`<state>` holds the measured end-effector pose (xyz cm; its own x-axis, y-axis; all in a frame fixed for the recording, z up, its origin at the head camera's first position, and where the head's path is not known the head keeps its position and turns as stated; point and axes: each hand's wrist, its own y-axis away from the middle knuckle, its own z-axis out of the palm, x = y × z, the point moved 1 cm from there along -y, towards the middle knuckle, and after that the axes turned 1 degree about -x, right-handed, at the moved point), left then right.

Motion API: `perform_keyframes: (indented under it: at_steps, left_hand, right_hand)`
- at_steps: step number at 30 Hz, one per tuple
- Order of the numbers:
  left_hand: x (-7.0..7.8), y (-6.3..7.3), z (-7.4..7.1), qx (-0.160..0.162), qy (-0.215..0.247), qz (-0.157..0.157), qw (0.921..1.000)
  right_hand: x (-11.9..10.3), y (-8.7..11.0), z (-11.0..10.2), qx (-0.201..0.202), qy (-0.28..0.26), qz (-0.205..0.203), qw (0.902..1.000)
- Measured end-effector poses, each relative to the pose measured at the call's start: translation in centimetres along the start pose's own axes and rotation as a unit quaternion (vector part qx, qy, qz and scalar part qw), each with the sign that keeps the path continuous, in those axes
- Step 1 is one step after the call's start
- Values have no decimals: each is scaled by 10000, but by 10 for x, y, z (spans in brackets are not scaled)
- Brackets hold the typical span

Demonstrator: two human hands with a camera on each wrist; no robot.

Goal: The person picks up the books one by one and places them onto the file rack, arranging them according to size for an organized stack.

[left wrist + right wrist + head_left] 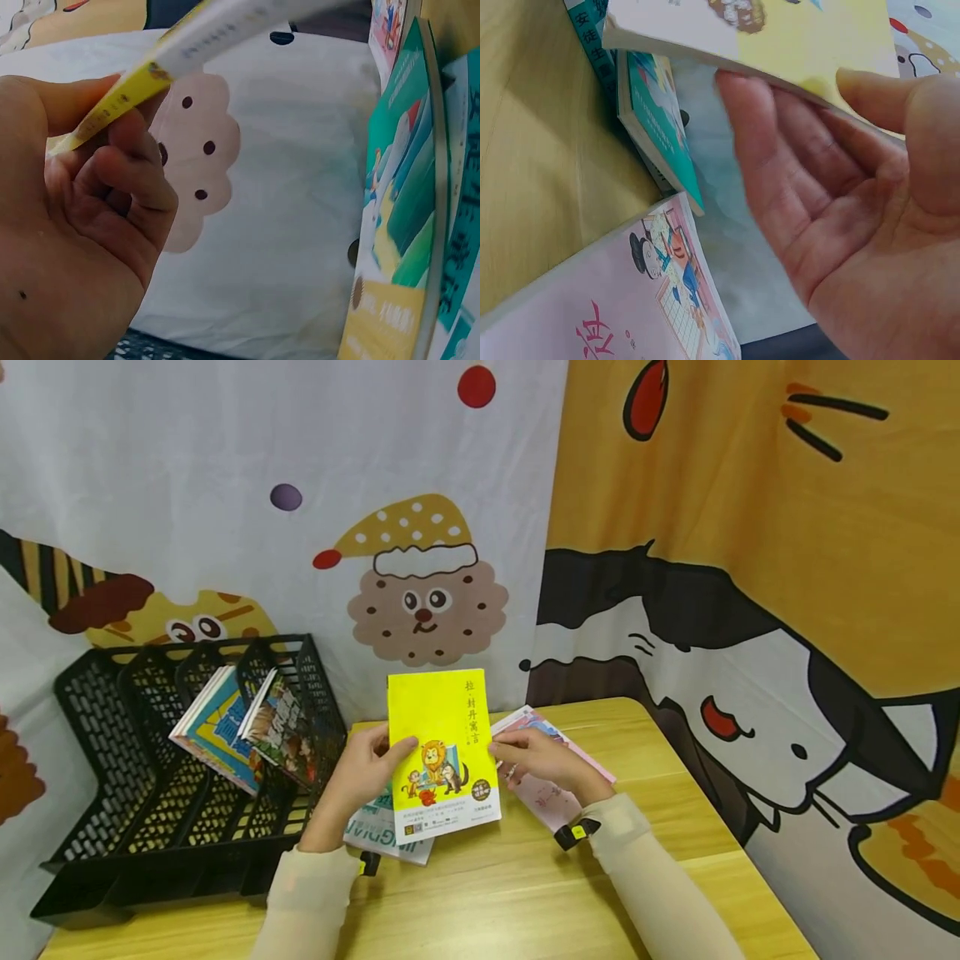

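A yellow book (431, 718) with a lion and other cartoon animals on its cover is held up above the table. My left hand (365, 768) grips its left edge, thumb on the front cover; the left wrist view shows the fingers curled behind the spine (124, 94). On the opposite edge, my right hand (543, 760) pinches the book, with the thumb on the cover and the fingers behind, as the right wrist view shows. Under and behind it lie a pink book (551, 797) on the right and a teal-and-white book (375, 835) on the left.
A black mesh book rack (172, 785) stands on the table's left side. Several books, one blue and yellow (221, 727), lean in its slots. A green book (656, 112) lies near the pink one. Behind the wooden table (510, 902) hangs a cartoon curtain (420, 443).
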<state>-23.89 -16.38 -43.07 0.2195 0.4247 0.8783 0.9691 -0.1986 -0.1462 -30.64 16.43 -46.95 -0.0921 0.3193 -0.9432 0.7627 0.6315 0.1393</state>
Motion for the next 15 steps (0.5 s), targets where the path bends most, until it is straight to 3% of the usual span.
perform_keyframes:
  at_steps: [6, 15]
  left_hand:
    - [0, 12, -18, 354, -206, -74, 9991]
    - [-11, 41, -52, 759, -613, -147, 9951]
  right_hand:
    - [-2, -6, 8, -235, -206, 110, 9995]
    - [5, -18, 31, -705, 21, 171, 9974]
